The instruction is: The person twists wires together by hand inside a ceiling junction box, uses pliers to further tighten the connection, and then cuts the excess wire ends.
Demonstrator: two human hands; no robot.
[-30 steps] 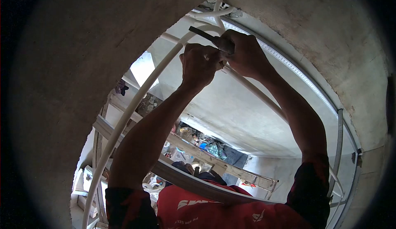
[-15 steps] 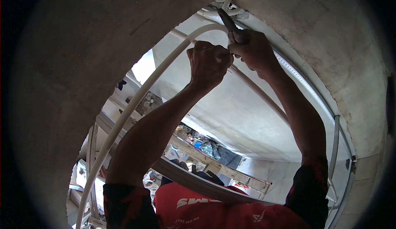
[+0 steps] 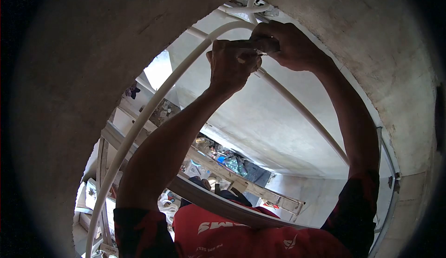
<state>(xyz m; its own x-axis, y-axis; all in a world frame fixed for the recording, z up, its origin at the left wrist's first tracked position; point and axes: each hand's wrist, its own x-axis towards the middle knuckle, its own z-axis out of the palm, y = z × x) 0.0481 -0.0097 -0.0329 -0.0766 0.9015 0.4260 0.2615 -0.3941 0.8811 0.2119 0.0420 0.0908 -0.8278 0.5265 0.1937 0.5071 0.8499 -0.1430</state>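
Observation:
Both of my hands are raised close together near the top of the opening. My left hand [image 3: 232, 67] is closed beside the bend of a white pipe [image 3: 160, 93]; what its fingers grip is hidden. My right hand [image 3: 292, 46] is closed around a dark tool [image 3: 267, 44], which lies sideways toward my left hand. Small pale strands show between the two hands. Below them a straight pale pipe [image 3: 304, 111] slants down to the right.
Rough concrete edges [image 3: 116, 49] surround the opening. A metal channel [image 3: 209, 202] crosses in front of my red shirt. Far below are a wooden plank frame [image 3: 246, 183], rubble and a blue item [image 3: 221, 159]. More white pipe [image 3: 246, 10] lies at the top.
The dark tool has swung from pointing upward to lying sideways toward my left hand. My right hand has turned, and its forearm has shifted right. My left hand has moved slightly left.

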